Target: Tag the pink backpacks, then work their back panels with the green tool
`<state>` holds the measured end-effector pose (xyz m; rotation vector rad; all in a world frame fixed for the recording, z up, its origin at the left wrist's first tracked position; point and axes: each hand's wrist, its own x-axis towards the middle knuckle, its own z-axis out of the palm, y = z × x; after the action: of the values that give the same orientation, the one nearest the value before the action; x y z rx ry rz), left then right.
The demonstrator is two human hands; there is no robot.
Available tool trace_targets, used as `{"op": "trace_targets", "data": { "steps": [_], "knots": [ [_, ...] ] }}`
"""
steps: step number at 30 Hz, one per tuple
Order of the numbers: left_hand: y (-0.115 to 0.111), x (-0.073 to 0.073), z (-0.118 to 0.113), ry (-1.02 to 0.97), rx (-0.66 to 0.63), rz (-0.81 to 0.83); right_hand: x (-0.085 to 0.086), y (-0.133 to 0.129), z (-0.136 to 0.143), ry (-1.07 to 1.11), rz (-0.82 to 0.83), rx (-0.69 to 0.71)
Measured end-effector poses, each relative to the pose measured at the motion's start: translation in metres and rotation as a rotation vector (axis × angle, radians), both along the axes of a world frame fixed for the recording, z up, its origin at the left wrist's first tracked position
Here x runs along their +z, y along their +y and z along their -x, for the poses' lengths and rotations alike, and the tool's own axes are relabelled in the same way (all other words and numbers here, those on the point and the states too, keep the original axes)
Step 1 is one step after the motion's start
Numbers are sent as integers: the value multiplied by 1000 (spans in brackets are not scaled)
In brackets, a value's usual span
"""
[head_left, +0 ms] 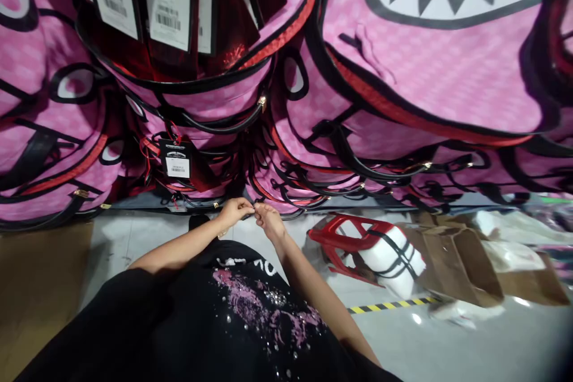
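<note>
My left hand (236, 213) and my right hand (270, 219) meet in front of my body, both with fingers pinched together. Between the fingertips shows a small dark piece, too small to name. Just beyond my hands, at the lower edge of the stack, are a pink bag (286, 184) with black trim and other pink bags. A black hang tag (175, 150) with a white barcode label hangs by a red cord to the left of my hands. Whether the dark piece is attached to a bag, I cannot tell.
Dark red pouches (147, 59) with barcode tags stick up from a pink bag above. A large pink bag (430, 71) with a toothed mouth print fills the upper right. A red plastic stool (344, 239) and open cardboard boxes (461, 259) stand on the floor at right.
</note>
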<state>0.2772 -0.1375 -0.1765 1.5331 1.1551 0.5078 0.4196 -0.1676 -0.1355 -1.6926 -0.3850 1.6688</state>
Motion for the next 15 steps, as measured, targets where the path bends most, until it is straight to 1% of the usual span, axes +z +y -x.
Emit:
{"op": "trace_targets", "data": {
  "steps": [3,7,15],
  "knots": [
    [-1,2,5,-2,-31,8,-2,-2,4,-57,-18,-2],
    [-1,7,10,47,-58,5,-7,-6,10,-150,-43,-19],
    [3,13,11,169,-96,11,-12,-10,18,-238,-107,-52]
  ]
}}
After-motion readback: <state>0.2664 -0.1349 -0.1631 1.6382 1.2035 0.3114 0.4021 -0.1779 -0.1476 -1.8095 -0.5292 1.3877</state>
